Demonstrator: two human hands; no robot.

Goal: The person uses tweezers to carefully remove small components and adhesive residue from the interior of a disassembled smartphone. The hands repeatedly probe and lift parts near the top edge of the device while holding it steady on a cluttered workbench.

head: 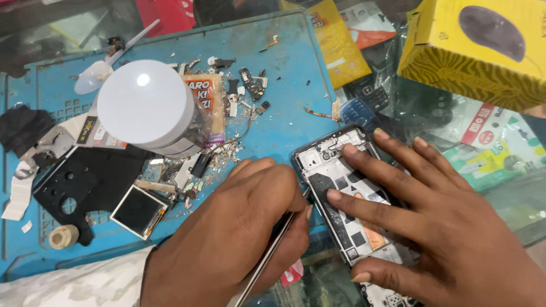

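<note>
The opened phone (341,193) lies stripped with small parts strewn on the blue mat (284,62), while the left hand (244,227) grips tweezers (267,258) at its edge and the right hand (443,227) presses flat, fingers (364,159) spread, more work apparently remaining.

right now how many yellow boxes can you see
2: one large yellow box at the top right corner, one flatter yellow box left of it beside the blue mat. Others may lie outside the frame.

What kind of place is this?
Likely a phone repair bench: an opened phone lies under the right hand, the left hand works tweezers at it, and small parts litter a blue mat.
</note>
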